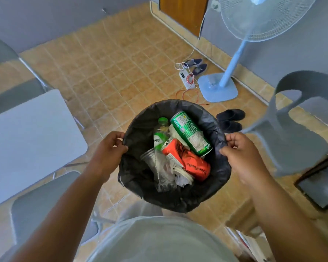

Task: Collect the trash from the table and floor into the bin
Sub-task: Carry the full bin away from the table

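You have the bin point(133, 184) in front of you, one hand at each side of its rim. Your left hand point(110, 148) pinches the black liner at the left edge, thumb inside and fingers curled over the outside. Your right hand point(240, 154) grips the right edge the same way. Neither hand holds anything else. Inside lie a green can point(190, 134), a crushed red can point(187, 159), a green-capped bottle point(160, 137), a clear cup point(150, 157) and some crumpled wrap, so most of the collecting looks done. The visible part of the table point(27, 140) shows no litter, nor do the tiles of the floor point(112, 72). The step in hand looks like carrying or setting down the bin, though I can't tell whether it is off the ground. Grip the rim itself, not just the liner, because thin plastic will likely slide or tear under the load. Hold it level so the cans don't roll to one side and tip it. If you move forward, mind the red cord near the power strip point(186, 80), the slippers point(230, 120) just beyond the bin and the fan point(219, 87) base. Before you finish, check under the chair point(295, 129) and the table edge, which are partly hidden here.
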